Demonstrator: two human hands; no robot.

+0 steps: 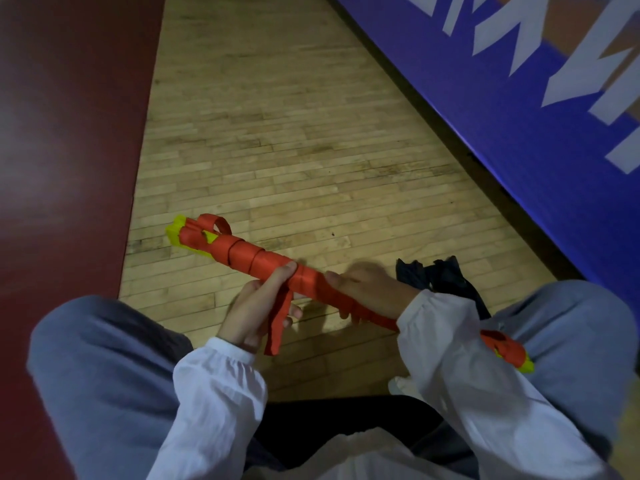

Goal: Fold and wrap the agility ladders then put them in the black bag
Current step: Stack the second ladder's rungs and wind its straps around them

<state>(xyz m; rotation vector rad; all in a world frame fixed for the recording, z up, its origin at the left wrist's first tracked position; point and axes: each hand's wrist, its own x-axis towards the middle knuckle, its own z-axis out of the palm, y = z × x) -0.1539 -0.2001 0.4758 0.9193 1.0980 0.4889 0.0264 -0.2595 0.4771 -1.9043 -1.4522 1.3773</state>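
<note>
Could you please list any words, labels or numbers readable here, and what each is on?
On the blue banner: large white letters, upside down and cut off by the frame; no whole word is readable.
On the agility ladder bundle: no text visible.
On the black bag: no text visible.

Our bundle [277, 268] runs across the gap between our knees, from far left over the floor [294, 150] to our right thigh, where its near end rests. Our left hand [256, 306] grips its middle, a strap end [277, 327] hanging below; our right hand [370, 289] holds it just to the right. The bag [446, 282] lies on the floor behind the right hand, against the right knee. A mat [69, 133] lies left, a banner [519, 116] right.
</note>
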